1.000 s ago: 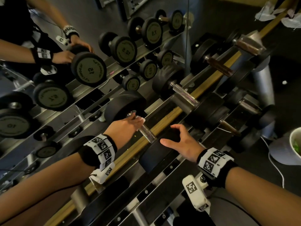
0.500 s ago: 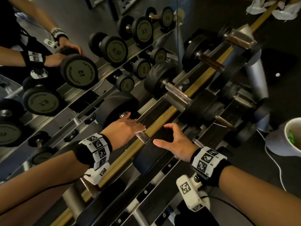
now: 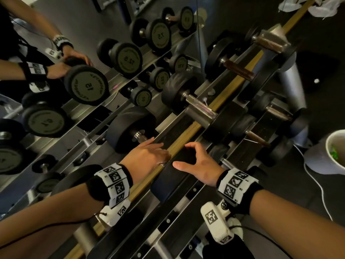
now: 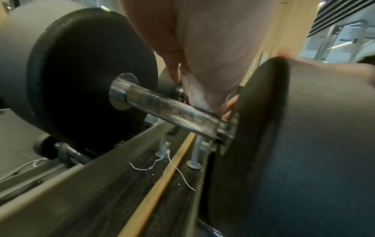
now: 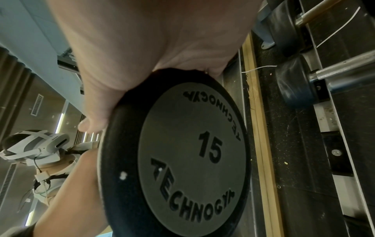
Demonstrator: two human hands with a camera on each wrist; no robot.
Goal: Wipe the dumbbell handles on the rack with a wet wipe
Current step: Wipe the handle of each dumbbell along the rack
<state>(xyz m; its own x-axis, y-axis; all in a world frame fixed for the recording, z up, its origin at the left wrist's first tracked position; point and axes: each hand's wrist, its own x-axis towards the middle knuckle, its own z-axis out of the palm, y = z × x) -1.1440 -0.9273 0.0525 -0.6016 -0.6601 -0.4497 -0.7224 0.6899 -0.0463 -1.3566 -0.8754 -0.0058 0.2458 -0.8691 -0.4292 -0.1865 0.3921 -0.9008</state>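
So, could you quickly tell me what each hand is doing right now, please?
Left hand: grips a wet wipe against the dumbbell handle.
Right hand: grips the 15 dumbbell's near head.

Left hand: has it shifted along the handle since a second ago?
Yes. The left hand slid along the handle toward the near weight head, away from the far head.

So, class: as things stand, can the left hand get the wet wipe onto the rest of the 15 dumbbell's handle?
Probably yes. The left hand already holds the wet wipe against the handle at its near end; the bare stretch toward the far head lies uncovered. The right hand grips only the near head.
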